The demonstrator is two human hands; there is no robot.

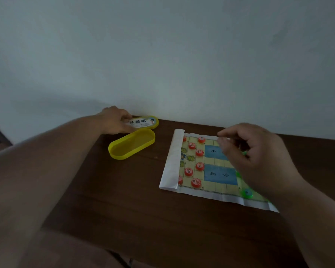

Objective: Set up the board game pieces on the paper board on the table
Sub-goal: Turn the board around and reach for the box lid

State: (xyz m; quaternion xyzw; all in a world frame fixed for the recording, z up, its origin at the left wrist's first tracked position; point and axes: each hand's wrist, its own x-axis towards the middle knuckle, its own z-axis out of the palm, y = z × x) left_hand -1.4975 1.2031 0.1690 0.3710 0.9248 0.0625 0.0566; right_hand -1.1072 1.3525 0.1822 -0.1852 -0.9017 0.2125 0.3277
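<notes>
The paper board (171, 167) lies flat on the dark wooden table (135, 200), its left edge folded over. Several red round pieces (195, 182) stand on its left squares, and two blue water fields fill the middle. Green pieces (247, 193) sit at the right side, mostly hidden by my right hand (259, 161). That hand hovers over the board's right half, fingers curled and thumb meeting forefinger; I see nothing held in it. My left hand (114, 120) grips the end of the yellow box lid (145, 122), which bears a printed label, at the table's back edge.
The open yellow box base (132, 144) lies empty left of the board, just in front of the lid. A pale wall rises directly behind the table. The table's front edge runs diagonally at the lower left.
</notes>
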